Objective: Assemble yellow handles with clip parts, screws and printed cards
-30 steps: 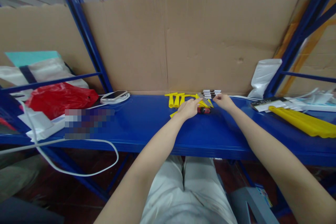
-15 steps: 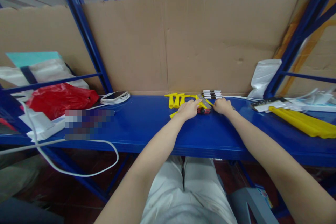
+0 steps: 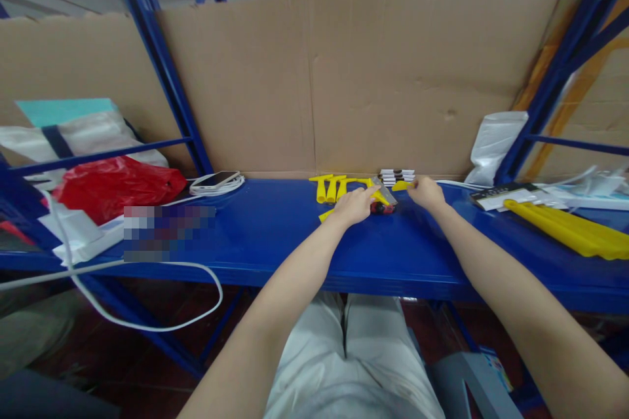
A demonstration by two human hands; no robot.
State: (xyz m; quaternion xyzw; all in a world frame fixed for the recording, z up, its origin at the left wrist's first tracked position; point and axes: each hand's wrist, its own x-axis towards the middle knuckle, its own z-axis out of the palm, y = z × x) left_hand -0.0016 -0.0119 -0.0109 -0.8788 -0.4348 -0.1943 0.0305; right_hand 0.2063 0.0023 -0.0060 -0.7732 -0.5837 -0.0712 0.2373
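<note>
My right hand (image 3: 427,194) is closed in a pinch on a small flat yellow piece (image 3: 401,185), which points left from the fingertips. To its left, my left hand (image 3: 352,205) lies closed on a yellow plastic scraper (image 3: 378,196), most of which the hand hides. Against that scraper's far side is a flat grey metal blade (image 3: 387,191). A red and black object (image 3: 383,208) lies on the shelf by the left fingertips. Several yellow T-shaped scrapers (image 3: 321,190) stand in a row behind the left hand. Another yellow bit (image 3: 325,215) shows beside the left wrist.
Behind the hands, a stack of white and black packets (image 3: 397,175) lies against the cardboard wall (image 3: 236,91). Long yellow pieces (image 3: 570,229) lie right on the blue shelf (image 3: 275,242). A phone (image 3: 221,179) on coiled cable and a red bag (image 3: 118,186) sit left.
My right hand has moved a little right and away from the left hand, with the small yellow piece now showing in its fingers. The left hand has stayed nearly in place.
</note>
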